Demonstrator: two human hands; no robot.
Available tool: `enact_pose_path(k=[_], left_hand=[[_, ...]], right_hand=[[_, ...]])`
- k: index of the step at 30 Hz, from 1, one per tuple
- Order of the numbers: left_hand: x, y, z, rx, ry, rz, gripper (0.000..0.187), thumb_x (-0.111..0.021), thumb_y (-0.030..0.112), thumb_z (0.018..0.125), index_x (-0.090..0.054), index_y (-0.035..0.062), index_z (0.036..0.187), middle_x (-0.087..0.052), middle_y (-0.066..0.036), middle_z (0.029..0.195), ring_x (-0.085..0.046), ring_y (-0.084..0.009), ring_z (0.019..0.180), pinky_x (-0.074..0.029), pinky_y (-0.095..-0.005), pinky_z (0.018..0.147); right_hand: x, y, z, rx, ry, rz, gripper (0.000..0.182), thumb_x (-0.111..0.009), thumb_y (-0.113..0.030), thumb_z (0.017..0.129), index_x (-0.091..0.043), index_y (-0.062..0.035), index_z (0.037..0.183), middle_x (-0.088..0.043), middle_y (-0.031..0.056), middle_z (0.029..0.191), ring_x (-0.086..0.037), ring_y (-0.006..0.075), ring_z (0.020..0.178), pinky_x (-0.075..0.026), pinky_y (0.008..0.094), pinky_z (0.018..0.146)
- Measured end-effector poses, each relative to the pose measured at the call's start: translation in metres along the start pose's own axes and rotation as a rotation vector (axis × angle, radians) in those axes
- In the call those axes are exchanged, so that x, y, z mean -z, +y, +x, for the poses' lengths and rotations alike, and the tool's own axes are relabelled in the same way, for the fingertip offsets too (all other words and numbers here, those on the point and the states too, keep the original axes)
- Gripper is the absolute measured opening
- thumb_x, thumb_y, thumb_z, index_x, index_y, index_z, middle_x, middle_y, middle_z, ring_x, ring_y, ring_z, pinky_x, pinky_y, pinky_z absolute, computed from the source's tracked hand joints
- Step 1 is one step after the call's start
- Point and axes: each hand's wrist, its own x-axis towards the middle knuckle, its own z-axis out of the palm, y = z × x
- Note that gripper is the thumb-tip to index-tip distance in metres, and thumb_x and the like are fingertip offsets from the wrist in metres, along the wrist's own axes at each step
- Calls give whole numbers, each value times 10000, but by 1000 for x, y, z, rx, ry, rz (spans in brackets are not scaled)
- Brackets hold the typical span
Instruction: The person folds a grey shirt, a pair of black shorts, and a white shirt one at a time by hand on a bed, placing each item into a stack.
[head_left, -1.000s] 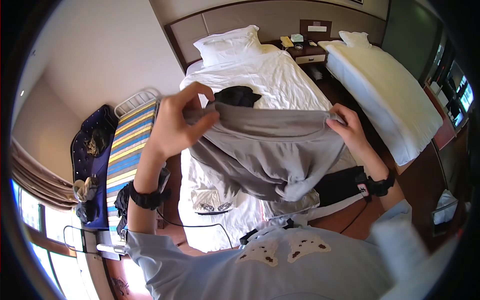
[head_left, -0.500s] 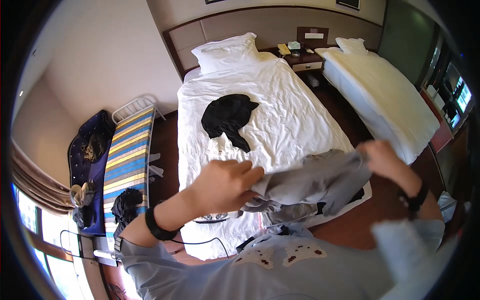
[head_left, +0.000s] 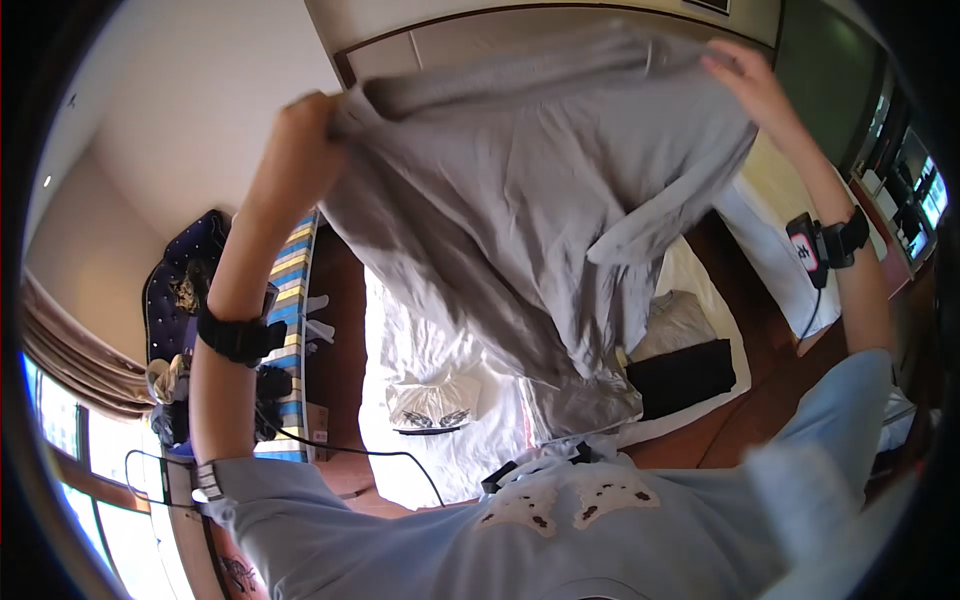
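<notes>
A grey shirt [head_left: 500, 180] is stretched wide between my two hands, its upper edge level and the rest hanging in loose folds over the bed. My left hand [head_left: 308, 140] is closed on its upper left corner. At the opposite corner, my right hand [head_left: 738, 72] pinches the cloth. A sleeve-like part [head_left: 645, 220] dangles on the right side. Below the shirt, a folded black garment [head_left: 683, 380] and a folded grey garment [head_left: 675, 325] lie on the bed. A white folded garment with a dark print [head_left: 432, 402] lies further left.
The white-sheeted bed [head_left: 385, 465] is partly covered by the raised shirt. A second bed [head_left: 770, 225] stands to the right. On the left are a striped folding bed [head_left: 290, 285] and a dark tufted sofa [head_left: 172, 290]. A black cable [head_left: 370, 453] runs near my left arm.
Both hands have risen and moved apart, lifting the grey shirt off the bed and spreading it open. It now hides the pillow and black garment and uncovers the folded black and grey garments.
</notes>
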Motion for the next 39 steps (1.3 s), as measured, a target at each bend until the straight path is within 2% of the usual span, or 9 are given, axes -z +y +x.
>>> enact_pose_path(k=[2,6,11,15,16,19,29,35,39], left_hand=[[15,8,-2,169,141,-99,234,-509,7,657,-573,-2,881,-561,-179,758,-546,-331,714,-427,-376,644],[-86,-46,-82,186,-244,-63,265,-482,-10,626,-569,5,876,-554,-206,743,-549,-332,737,-426,-371,649],[-71,-51,-97,344,-122,-239,317,-436,-53,588,-548,-9,881,-547,-223,752,-550,-337,761,-425,-350,672],[-48,-50,-81,265,87,-321,284,-441,-66,621,-539,-2,880,-541,-159,759,-534,-295,728,-409,-291,669],[-40,-43,-76,220,92,-340,274,-447,-61,633,-542,1,882,-530,-146,760,-526,-284,724,-405,-282,670],[-28,-39,-75,133,70,-345,228,-472,-15,694,-536,11,911,-468,-114,834,-478,-245,772,-373,-256,710],[-20,-61,-83,229,288,-281,251,-363,175,858,-501,-20,934,-464,-116,872,-458,-210,806,-342,-245,752],[-8,-67,-78,500,247,-353,243,-392,207,855,-491,-12,887,-465,-102,678,-399,-144,631,-363,-231,640],[-1,-59,-74,379,337,-234,246,-396,216,855,-491,-10,873,-471,-113,658,-390,-134,626,-370,-243,635]], right_hand=[[1,-15,-6,154,88,127,328,-559,-239,753,-531,-18,993,-570,85,921,-524,147,847,-385,264,768],[-54,29,-46,-131,-537,-483,268,-574,-236,722,-572,-16,875,-580,147,803,-549,250,784,-416,329,700],[-57,53,-39,-72,-119,-567,229,-531,-260,741,-573,-63,850,-566,163,807,-526,319,765,-419,360,653],[-51,89,-7,-33,259,-163,327,-526,-269,759,-541,13,924,-571,163,872,-542,256,791,-403,296,704],[-52,58,-12,-197,275,111,348,-532,-274,771,-543,30,940,-584,103,831,-523,161,766,-383,251,709],[-51,25,-14,-395,245,464,287,-522,-269,790,-571,-11,903,-569,34,806,-484,95,732,-369,216,680],[-22,34,-13,-85,-103,93,322,-442,-334,829,-432,-59,660,-349,-61,615,-306,48,600,-276,190,567],[-20,13,-20,16,-60,150,344,-440,-312,828,-438,8,701,-383,-35,690,-317,62,637,-280,188,605],[-14,10,-22,162,5,100,348,-442,-286,826,-479,60,823,-458,8,851,-390,82,735,-295,184,690]])
